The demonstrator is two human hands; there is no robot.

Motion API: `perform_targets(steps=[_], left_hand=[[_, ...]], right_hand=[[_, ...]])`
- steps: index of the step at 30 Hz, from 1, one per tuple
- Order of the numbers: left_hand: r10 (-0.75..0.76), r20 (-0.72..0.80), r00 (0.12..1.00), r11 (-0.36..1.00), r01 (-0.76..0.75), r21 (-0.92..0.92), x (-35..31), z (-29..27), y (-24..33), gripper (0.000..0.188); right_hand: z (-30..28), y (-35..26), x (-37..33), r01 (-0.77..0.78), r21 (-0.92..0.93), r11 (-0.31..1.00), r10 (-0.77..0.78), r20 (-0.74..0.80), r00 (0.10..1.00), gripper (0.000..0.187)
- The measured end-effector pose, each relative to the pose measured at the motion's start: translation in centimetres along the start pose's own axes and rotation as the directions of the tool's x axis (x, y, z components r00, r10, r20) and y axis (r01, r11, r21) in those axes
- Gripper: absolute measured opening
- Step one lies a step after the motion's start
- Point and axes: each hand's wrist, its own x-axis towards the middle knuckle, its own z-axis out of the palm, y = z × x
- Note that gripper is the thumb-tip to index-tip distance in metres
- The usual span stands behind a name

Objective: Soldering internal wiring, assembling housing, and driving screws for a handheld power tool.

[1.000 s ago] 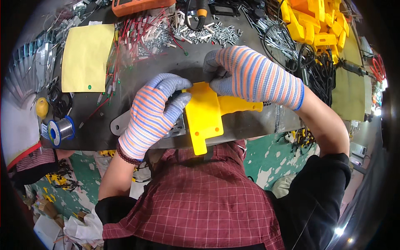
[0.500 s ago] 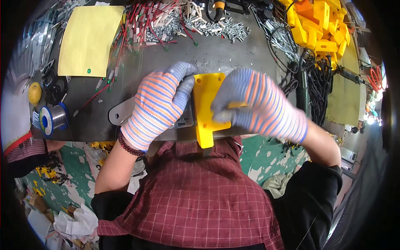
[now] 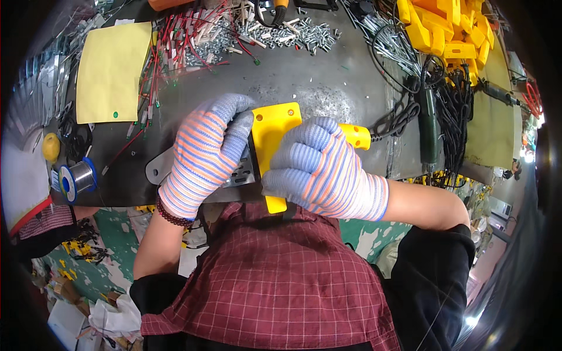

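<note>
- Gloves with orange, blue and white stripes cover both hands, which meet at the near edge of the dark workbench (image 3: 351, 70), close to the person's chest.
- The left hand (image 3: 202, 155) has its fingers curled down over a perforated grey metal plate (image 3: 243, 174) and presses against the left side of a yellow plastic part (image 3: 275, 126); it grips the two together.
- The right hand (image 3: 319, 169) is closed over the lower right of the yellow plastic part, fingers wrapped round it, with a yellow-tipped tool (image 3: 356, 136) poking out past the knuckles.
- The yellow plastic part stands nearly upright along the bench's near edge, its lower end reaching past that edge.
- A black cable (image 3: 401, 120) runs from the tool toward the right edge.
- A yellow sheet (image 3: 111, 70) lies at the far left corner, with red wires (image 3: 170, 47) and loose screws (image 3: 298, 35) along the far edge.
- More yellow parts (image 3: 439, 29) are piled at the far right corner.
- A solder spool (image 3: 76, 180) sits at the left edge.
</note>
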Motion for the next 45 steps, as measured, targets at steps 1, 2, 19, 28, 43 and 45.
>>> perform_targets(steps=[1, 2, 19, 28, 43, 45], left_hand=[[0.000, 0.005, 1.000, 1.000, 0.000, 0.003, 0.0, 0.0, 0.0, 0.014], [-0.011, 0.015, 1.000, 1.000, 0.011, -0.005, 0.0, -0.1, 0.0, 0.014], [0.325, 0.222, 0.919, 0.693, -0.392, 0.605, 11.2, 4.4, 0.5, 0.017], [0.438, 0.403, 0.804, 0.323, -0.559, 0.764, 14.5, 6.9, 0.3, 0.015], [0.323, 0.267, 0.908, 0.537, -0.408, 0.739, 14.1, 7.4, -2.0, 0.037], [0.272, 0.258, 0.927, 0.584, -0.373, 0.721, 13.9, 6.4, -2.7, 0.035]], right_hand=[[0.0, -0.1, -0.2, -0.003, 0.003, 1.000, 0.003, -0.003, 1.000, 0.020], [0.0, -0.2, -0.3, 0.025, -0.054, 0.998, -0.025, 0.009, 1.000, 0.021], [-3.4, 14.0, 3.3, 0.094, -0.729, 0.678, 0.187, 0.295, 0.937, 0.027], [-6.3, 4.9, -1.3, -0.294, 0.336, 0.895, 0.277, 0.100, 0.956, 0.016], [-4.0, 1.3, -1.9, -0.118, -0.082, 0.990, 0.132, 0.205, 0.970, 0.024], [-4.0, 2.4, -1.4, -0.119, -0.015, 0.993, 0.119, 0.182, 0.976, 0.024]])
